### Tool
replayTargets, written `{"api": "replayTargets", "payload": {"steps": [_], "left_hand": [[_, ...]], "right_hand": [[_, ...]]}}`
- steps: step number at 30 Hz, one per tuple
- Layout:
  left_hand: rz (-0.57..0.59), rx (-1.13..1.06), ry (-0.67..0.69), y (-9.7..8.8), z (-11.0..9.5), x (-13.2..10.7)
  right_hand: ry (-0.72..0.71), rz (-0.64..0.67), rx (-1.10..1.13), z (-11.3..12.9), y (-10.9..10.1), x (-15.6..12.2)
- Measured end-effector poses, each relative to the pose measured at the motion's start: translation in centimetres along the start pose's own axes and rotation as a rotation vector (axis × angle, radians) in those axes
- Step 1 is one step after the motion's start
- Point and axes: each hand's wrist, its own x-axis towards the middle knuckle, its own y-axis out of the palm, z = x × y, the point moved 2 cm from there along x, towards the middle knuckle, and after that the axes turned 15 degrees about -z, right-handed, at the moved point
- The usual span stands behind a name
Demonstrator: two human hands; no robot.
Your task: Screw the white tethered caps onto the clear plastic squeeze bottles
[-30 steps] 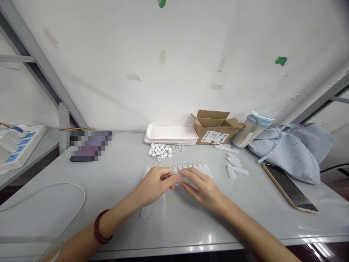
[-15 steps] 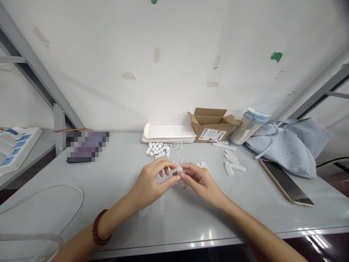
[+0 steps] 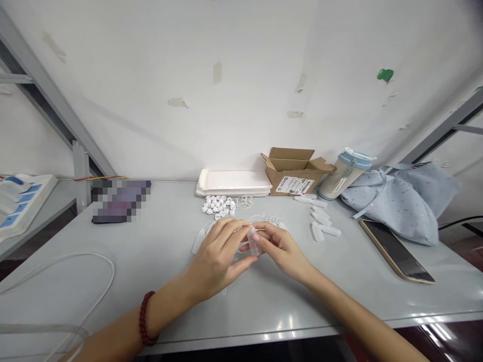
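Note:
A small translucent plastic bottle (image 3: 253,244) is held between both my hands above the middle of the table. My right hand (image 3: 279,247) pinches it with the thumb on its near face; the other fingertips are partly behind it. My left hand (image 3: 222,254) has its fingertips at the bottle's top and its thumb at the lower end. Just beyond the hands lie small white caps (image 3: 219,205) in a pile, thin white plastic loops (image 3: 244,202) and thin curved white pieces (image 3: 272,219). Translucent pieces (image 3: 198,240) rest beside my left hand, partly covered by it.
Several more translucent bottles (image 3: 320,217) lie on the right. Along the wall stand stacked white envelopes (image 3: 236,182), an open cardboard box (image 3: 290,178) and a blue-lidded drink bottle (image 3: 344,176). A phone (image 3: 396,251) and blue cloth bag (image 3: 400,203) are at right, a white cable (image 3: 109,271) at left.
My left hand has turned over the bottle, its fingers now at the top and its thumb moved down to the lower end. My right hand keeps its pinch in nearly the same place.

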Motion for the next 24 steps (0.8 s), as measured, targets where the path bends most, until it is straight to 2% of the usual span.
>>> {"api": "replayTargets", "payload": {"steps": [7, 15, 21, 24], "left_hand": [[0.005, 0.028, 0.037, -0.05, -0.12, -0.01], [0.045, 0.040, 0.022, 0.17, -0.34, -0.18], [0.006, 0.029, 0.018, -0.15, -0.67, 0.01], [0.025, 0.005, 0.023, -0.44, -0.82, 0.25]], "right_hand": [[-0.009, -0.008, -0.004, -0.05, 0.02, 0.11], [-0.064, -0.024, -0.110, -0.19, 0.13, 0.03], [-0.036, 0.001, -0.079, 0.13, 0.24, -0.17], [-0.035, 0.013, -0.080, 0.28, 0.29, -0.16]]}}
